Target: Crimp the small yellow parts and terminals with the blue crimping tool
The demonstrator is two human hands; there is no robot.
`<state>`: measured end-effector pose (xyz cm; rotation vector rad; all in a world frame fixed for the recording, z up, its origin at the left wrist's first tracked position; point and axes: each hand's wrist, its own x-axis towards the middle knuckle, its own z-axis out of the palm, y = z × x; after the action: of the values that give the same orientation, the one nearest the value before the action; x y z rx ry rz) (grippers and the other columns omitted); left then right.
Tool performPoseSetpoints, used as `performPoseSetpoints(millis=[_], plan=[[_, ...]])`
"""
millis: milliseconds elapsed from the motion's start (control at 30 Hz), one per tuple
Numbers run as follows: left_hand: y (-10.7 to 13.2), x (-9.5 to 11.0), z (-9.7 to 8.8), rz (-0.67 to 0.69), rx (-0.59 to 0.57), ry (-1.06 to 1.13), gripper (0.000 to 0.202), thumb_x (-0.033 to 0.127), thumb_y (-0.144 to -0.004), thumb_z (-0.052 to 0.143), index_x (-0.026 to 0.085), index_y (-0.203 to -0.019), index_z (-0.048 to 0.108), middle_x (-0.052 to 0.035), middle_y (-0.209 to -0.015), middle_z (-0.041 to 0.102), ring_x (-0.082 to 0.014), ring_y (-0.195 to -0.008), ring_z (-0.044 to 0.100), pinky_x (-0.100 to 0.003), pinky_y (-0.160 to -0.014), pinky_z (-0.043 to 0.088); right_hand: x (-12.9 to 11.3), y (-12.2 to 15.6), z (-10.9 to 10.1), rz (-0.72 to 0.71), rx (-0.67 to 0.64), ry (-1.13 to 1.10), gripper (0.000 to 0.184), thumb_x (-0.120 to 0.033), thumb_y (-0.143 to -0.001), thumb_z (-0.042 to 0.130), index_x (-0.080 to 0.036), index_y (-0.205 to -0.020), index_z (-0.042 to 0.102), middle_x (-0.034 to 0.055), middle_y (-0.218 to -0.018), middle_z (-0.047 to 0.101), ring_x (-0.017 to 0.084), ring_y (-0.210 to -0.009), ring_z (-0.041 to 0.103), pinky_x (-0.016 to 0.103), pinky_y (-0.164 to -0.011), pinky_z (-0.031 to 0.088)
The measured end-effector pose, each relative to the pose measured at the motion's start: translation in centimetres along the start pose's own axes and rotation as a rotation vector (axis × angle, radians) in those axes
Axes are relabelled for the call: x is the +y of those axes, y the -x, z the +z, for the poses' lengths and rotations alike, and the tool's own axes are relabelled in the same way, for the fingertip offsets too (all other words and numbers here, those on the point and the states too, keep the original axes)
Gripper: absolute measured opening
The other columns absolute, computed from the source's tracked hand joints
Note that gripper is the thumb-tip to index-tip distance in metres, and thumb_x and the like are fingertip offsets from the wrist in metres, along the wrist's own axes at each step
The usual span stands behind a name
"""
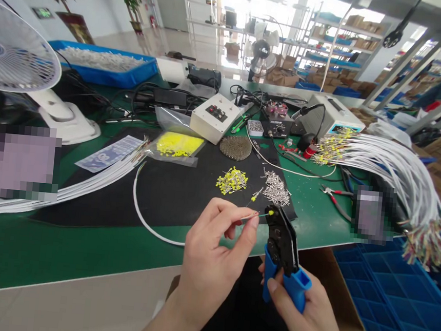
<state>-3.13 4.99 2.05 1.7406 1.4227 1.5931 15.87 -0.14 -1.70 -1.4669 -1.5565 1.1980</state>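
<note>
My left hand (217,242) pinches the stripped end of a white cable (144,215), whose thin coloured wires show at the fingertips. One greenish wire runs to a yellow ferrule (271,212) at the jaws of a crimping tool (281,238). My right hand (304,307) is wrapped round the tool's blue handles, which stand somewhat apart. Beyond the hands lie a pile of yellow-collared ferrules (232,181) and a pile of bare silver pins (276,187). A single yellow ferrule (254,196) lies between the piles and my left hand.
White cables lie in a bundle (108,171) at left and a larger bundle (395,155) at right. Behind the piles are a bag of yellow parts (178,145), a white switch box (217,118) and a soldering station (276,126). Red-handled cutters (337,201) lie right; a fan (18,50) stands left.
</note>
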Motion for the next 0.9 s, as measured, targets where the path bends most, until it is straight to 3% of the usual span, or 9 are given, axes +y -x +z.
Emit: performPoseSetpoints(millis=[200,367,467,600,733,900], plan=[[0.0,0.1,-0.2,0.009,0.013,-0.022,0.012,0.012,-0.093,0.072,0.021,-0.101,0.075,-0.0006,-0.092,0.061,-0.0088,-0.074,0.054,-0.021,-0.066,0.047,-0.8,-0.3,0.4,-0.174,0.012,0.117,0.010,-0.030,-0.101,0.059,-0.027,-0.101,0.068,-0.0003,-0.102,0.072,0.016,-0.093,0.071,0.021,-0.085,0.052],[0.2,0.2,-0.4,-0.028,0.005,-0.034,0.012,0.014,-0.094,0.072,0.023,-0.102,0.075,0.0004,-0.092,0.061,-0.0079,-0.072,0.055,-0.020,-0.065,0.047,-0.3,-0.6,0.6,-0.276,0.067,0.282,0.001,-0.025,-0.099,0.057,-0.026,-0.100,0.057,0.0015,-0.104,0.067,0.017,-0.091,0.066,0.027,-0.084,0.053],[0.2,0.1,-0.7,-0.074,-0.011,-0.009,0.012,0.017,-0.096,0.071,0.025,-0.104,0.075,0.0012,-0.093,0.061,-0.0080,-0.074,0.057,-0.020,-0.067,0.048,0.8,-0.9,1.0,-0.234,0.152,0.278,0.023,-0.028,-0.097,0.064,-0.028,-0.115,0.050,0.0021,-0.112,0.067,0.017,-0.092,0.068,0.029,-0.083,0.055],[0.1,-0.2,-1.2,-0.112,0.002,0.026,0.010,0.020,-0.097,0.071,0.026,-0.104,0.075,0.0015,-0.093,0.061,-0.0079,-0.075,0.058,-0.019,-0.067,0.047,1.0,-2.3,1.5,-0.277,0.169,0.281,0.062,-0.024,-0.096,0.065,-0.029,-0.149,0.034,0.0078,-0.134,0.061,0.023,-0.121,0.063,0.039,-0.104,0.052],[-0.2,-0.4,-1.7,-0.159,0.013,0.033,0.006,0.023,-0.098,0.070,0.024,-0.102,0.074,0.0009,-0.093,0.061,-0.0086,-0.073,0.057,-0.020,-0.065,0.045,-0.2,-3.8,1.7,-0.416,0.044,0.333,0.066,-0.006,-0.091,0.055,-0.028,-0.152,0.040,0.0096,-0.139,0.056,0.026,-0.128,0.054,0.045,-0.110,0.046],[-0.3,-0.4,-2.2,-0.191,0.013,0.015,0.004,0.025,-0.098,0.071,0.024,-0.100,0.074,0.0014,-0.089,0.060,-0.0094,-0.075,0.058,-0.020,-0.067,0.046,-0.6,-4.4,2.3,-0.376,0.058,0.280,0.072,0.002,-0.083,0.053,-0.026,-0.149,0.043,0.0098,-0.141,0.053,0.027,-0.132,0.049,0.046,-0.113,0.043]])
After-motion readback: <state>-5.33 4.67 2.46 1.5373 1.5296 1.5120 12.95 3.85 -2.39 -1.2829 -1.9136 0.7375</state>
